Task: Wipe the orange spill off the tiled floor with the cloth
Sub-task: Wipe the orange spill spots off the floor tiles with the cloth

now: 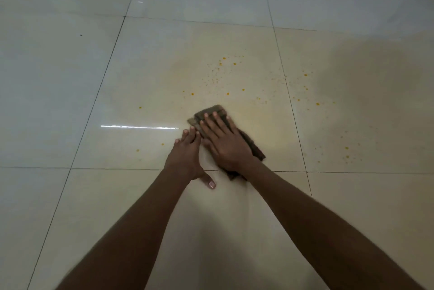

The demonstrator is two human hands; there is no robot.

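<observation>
A right hand (224, 140) presses flat, fingers spread, on the brown cloth (212, 112) amid the orange spill (224, 71); the left hand (187, 155) braces open on the tiled floor (70, 66); firm, overlapping strokes toward the far droplets would serve best.

Two bare forearms reach forward, close together. The right hand (226, 143) lies flat, fingers straight and spread. The left hand (186, 157) lies flat beside it, thumb out.
</observation>
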